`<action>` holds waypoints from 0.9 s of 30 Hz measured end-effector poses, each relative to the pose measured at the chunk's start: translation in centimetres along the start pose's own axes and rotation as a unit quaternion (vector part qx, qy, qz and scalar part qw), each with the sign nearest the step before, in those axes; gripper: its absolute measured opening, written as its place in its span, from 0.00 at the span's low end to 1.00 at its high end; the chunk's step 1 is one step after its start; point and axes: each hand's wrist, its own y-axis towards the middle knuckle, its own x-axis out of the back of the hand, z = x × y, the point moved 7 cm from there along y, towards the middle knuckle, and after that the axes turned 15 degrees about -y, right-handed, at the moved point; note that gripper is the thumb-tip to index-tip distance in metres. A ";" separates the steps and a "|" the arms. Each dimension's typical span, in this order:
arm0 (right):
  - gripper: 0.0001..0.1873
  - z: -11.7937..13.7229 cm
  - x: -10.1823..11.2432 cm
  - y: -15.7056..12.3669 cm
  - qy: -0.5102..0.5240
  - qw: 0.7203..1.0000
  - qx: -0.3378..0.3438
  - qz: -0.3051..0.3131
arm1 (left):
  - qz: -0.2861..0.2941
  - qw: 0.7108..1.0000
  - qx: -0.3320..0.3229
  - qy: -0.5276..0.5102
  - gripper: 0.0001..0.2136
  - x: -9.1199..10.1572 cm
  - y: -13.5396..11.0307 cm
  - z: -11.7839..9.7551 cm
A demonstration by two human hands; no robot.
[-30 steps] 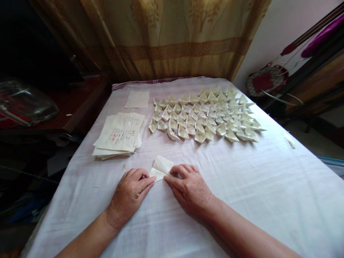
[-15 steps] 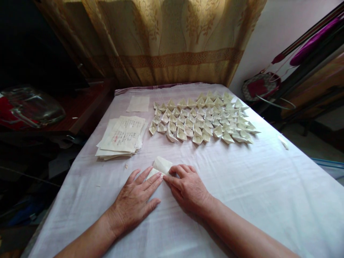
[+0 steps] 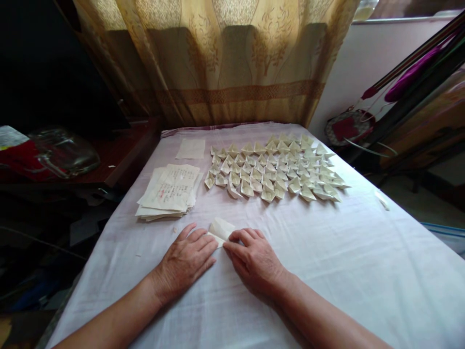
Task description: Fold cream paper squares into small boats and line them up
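A small folded piece of cream paper (image 3: 221, 228) lies on the white cloth (image 3: 327, 252) near the front middle of the table. My left hand (image 3: 187, 259) rests flat beside it, fingers stretched out, fingertips on the paper's left edge. My right hand (image 3: 252, 257) is curled, its fingertips pinching and pressing the paper's right lower edge. Part of the paper is hidden under the fingers.
Several finished folded paper boats (image 3: 276, 167) sit in rows at the back. A stack of written paper sheets (image 3: 170, 191) lies at the left, a single blank sheet (image 3: 191, 149) behind it. A glass jar (image 3: 63, 155) lies on the dark side table. A curtain hangs behind.
My left hand went from curled to flat with fingers stretched over the paper's left edge. The camera tilted up a little. My right hand kept its hold.
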 end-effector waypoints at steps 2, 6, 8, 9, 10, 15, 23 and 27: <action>0.10 -0.2 0.2 0.1 0.004 1.000 -0.004 -0.015 | -0.006 1.000 -0.001 0.025 0.09 -0.3 0.8 -0.1; 0.12 -0.8 0.3 0.3 0.008 0.999 -0.009 -0.046 | -0.003 0.995 -0.046 0.094 0.05 -0.4 2.0 -0.2; 0.13 -1.1 0.2 0.4 0.006 0.999 -0.005 -0.050 | 0.013 0.989 -0.080 0.126 0.09 -0.3 2.2 -0.3; 0.14 -1.2 0.1 0.4 0.003 0.999 -0.001 -0.053 | 0.020 0.986 -0.095 0.136 0.11 -0.3 2.3 -0.3; 0.15 -1.3 0.1 0.4 -0.003 0.998 0.002 -0.057 | 0.025 0.984 -0.107 0.138 0.11 -0.2 2.2 -0.3; 0.12 -1.4 0.4 0.3 -0.047 0.996 0.030 -0.071 | -0.021 0.989 -0.129 0.070 0.13 0.9 1.4 0.4; 0.07 0.4 0.4 0.5 -0.030 0.992 0.114 -0.048 | -0.011 0.996 -0.077 0.045 0.13 0.8 -0.4 0.1; 0.03 0.4 0.1 0.5 0.015 0.994 0.105 0.001 | -0.022 0.998 -0.019 0.047 0.12 0.2 -0.8 -1.6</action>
